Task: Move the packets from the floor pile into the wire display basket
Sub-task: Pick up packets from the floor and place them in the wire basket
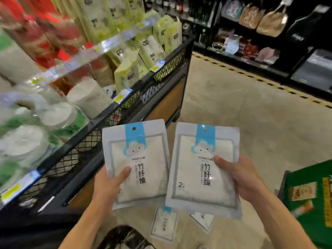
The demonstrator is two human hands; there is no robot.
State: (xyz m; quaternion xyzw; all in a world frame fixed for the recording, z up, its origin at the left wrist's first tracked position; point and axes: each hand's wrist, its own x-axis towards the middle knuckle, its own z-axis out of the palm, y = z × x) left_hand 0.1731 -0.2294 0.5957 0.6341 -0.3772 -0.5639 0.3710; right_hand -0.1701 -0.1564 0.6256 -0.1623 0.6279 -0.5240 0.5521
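Two flat white plastic packets with a pale-blue header strip, a cloud face and black printed characters are held up side by side, face toward the camera, above the floor. The left-hand packet [135, 162] is pinched at its lower left edge by the left hand [107, 187], thumb pressed on the front and the other fingers hidden behind. The right-hand packet [203, 169] is gripped at its right edge by the right hand [240, 177], thumb laid across the front and the remaining fingers curled behind; its left edge overlaps or touches the first packet. Holding each by an outer edge keeps the printed fronts readable and the header holes uppermost, probably so they go in facing the aisle. Floor pile [164, 225]: at least two more packets of the same kind lie flat on the pale concrete floor [224, 105] directly beneath the raised pair, one partly hidden. Black wire-mesh display basket [86, 150]: runs along the left, its rim near the left hand; inside are clear-wrapped stacks of white disposable plates [23, 141] with green labels, blurred, and further along, pale-green pouches [125, 76]. No blue-and-white packets are clearly visible in the basket. Judged stage: carrying, not yet delivered.
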